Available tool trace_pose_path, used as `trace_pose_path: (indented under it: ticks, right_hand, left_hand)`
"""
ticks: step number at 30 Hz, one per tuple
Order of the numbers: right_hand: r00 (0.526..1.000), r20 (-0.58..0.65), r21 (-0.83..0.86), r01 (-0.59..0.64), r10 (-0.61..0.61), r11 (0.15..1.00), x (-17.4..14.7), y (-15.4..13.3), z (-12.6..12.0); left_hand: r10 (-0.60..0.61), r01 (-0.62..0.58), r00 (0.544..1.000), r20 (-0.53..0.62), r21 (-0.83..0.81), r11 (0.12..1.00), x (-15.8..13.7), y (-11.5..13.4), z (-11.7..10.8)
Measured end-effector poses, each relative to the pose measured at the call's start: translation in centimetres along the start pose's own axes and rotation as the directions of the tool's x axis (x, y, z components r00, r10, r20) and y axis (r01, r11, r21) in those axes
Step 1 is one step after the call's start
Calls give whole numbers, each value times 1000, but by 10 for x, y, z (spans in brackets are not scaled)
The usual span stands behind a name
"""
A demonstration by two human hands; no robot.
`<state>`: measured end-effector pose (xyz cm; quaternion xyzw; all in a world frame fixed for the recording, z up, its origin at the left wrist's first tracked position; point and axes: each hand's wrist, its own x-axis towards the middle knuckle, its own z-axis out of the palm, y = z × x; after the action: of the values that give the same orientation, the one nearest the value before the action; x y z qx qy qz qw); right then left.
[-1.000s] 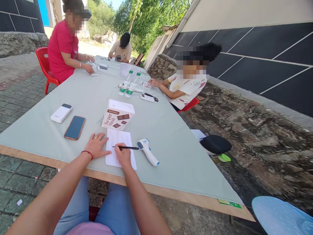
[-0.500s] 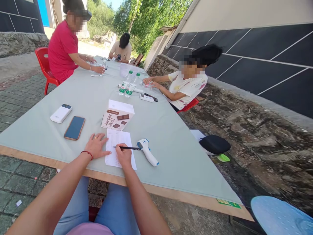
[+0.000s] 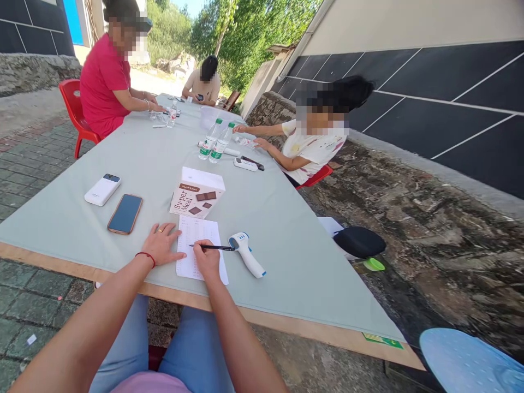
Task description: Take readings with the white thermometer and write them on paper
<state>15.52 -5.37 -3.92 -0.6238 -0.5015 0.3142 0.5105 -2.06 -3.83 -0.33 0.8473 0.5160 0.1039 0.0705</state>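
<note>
Table (image 3: 286,240) bears paper (image 3: 198,248), thermometer (image 3: 248,254), phone (image 3: 125,213), box (image 3: 197,193)

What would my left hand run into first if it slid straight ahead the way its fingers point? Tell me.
The left hand lies flat on the table, fingers pointing up and slightly right. Sliding on, it would probably meet the box first, perhaps brushing the paper's corner.

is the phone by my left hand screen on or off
Off, it seems: the phone lies face up on the table, its screen dark and blank.

A phone (image 3: 125,213), a power bank (image 3: 102,189), a snack box (image 3: 197,192) and two water bottles (image 3: 215,141) lay on the table (image 3: 295,256).
</note>
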Motion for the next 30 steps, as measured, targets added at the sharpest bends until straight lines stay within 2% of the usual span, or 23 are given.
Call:
trace_pose_path:
  ticks: [16,30]
  right_hand:
    - [999,43,-32,5,-4,999,-1,-2,0]
    - [999,-13,-1,-46,46,999,-1,-3,-1]
  left_hand:
    - [4,-4,1000,-3,10,1000,0,0,1]
    - [-7,7,1000,6,-12,1000,-1,1,-3]
